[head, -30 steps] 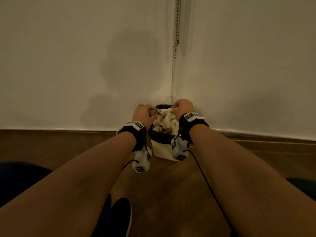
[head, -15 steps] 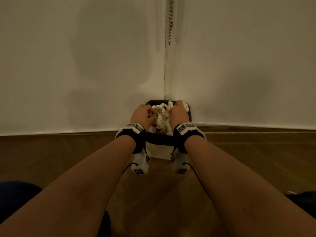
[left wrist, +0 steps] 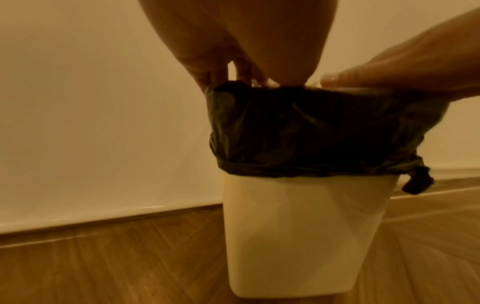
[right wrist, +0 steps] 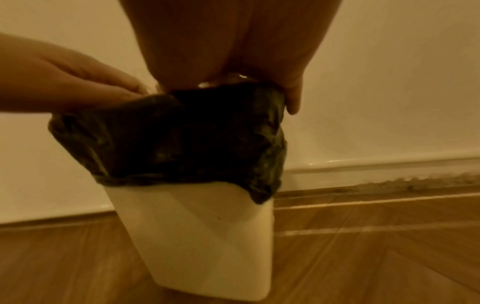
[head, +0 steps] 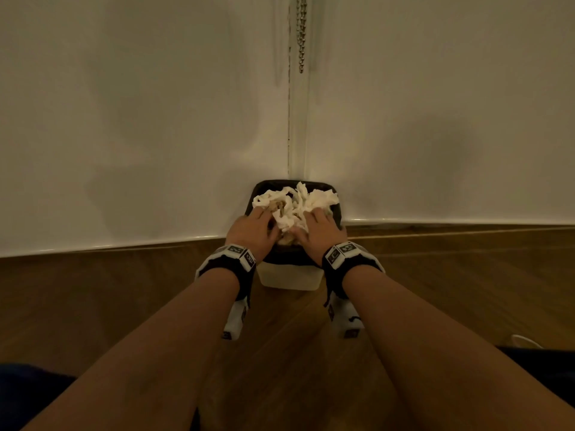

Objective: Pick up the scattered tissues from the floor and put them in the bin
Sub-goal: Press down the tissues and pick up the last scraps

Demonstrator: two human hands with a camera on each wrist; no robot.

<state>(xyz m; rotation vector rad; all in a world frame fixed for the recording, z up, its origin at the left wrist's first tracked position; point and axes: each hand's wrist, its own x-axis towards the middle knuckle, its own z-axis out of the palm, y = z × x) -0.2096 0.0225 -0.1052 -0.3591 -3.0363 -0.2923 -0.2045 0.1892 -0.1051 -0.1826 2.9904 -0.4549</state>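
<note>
Tissues (head: 295, 203) sit heaped in the mouth of the bin (head: 291, 276), a white crumpled mound standing above its rim, and both my hands lie on the near side of that mound. My left hand (head: 253, 230) rests flat on the heap toward the bin's left edge, fingers spread and fairly straight, gripping nothing that I can see; my right hand (head: 322, 231) does the same toward the bin's right edge. Neither is nearer: they flank the pile about evenly, with the bulk of it beyond my fingertips toward the bin's far rim and the wall behind it. The mound has no clear long axis, so I judge the next move to be a straight push down into the black liner (left wrist: 324, 131)

From the wrist views the bin's front wall hides the tissues entirely (only my palms and fingers at the rim show). How deep the bin is filled I cannot tell, and I cannot see whether any tissues remain on the floor around the bin
</note>
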